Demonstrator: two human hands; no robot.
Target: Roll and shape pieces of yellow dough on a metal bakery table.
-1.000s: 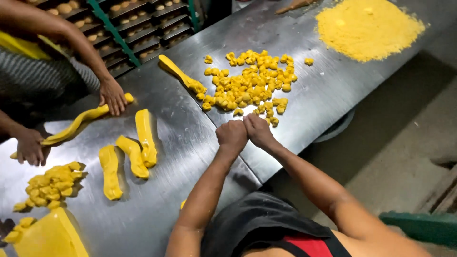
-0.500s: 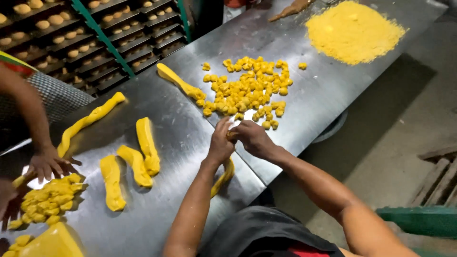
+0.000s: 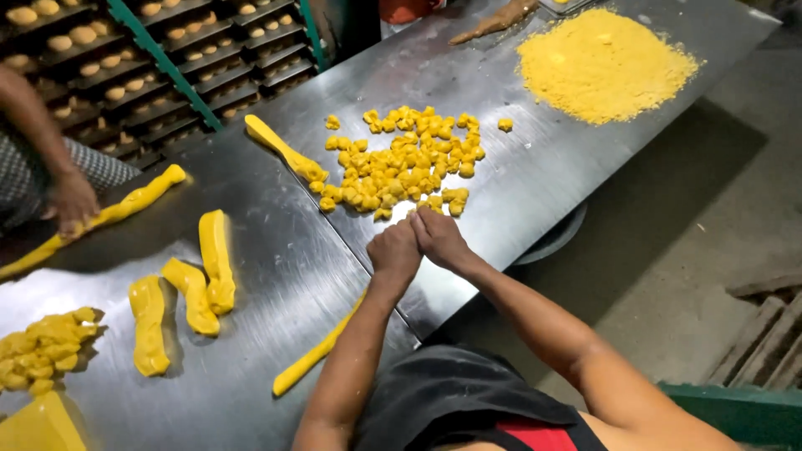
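Both hands are seen pressed together near the middle of the frame, the left hand (image 3: 394,250) and right hand (image 3: 439,236) touching at the knuckles, each grip clenched. A long yellow dough rope (image 3: 313,355) runs from under the left forearm down toward the lower middle of the frame, lying on the steel counter (image 3: 518,184); its upper end is hidden behind the arm, so whether the fists are actually closed on it can't be told. Just above the hands a loose pile of small dough pieces (image 3: 397,163) is spread across the counter, with a flattened dough strip (image 3: 284,150) lying at its left edge. In the upper right a big mound of yellow powder (image 3: 606,63) is heaped. Over on the left, three short fat dough logs (image 3: 192,292) are laid side by side, and a second heap of dough chunks (image 3: 38,359) sits at the lower left edge, with a yellow block (image 3: 33,426) below it in the corner. At the far left another person's hand (image 3: 71,200) is pressed onto a second rope of dough (image 3: 117,209). In the upper left, racks of trays (image 3: 125,75) filled with small round pieces are visible behind the counter.
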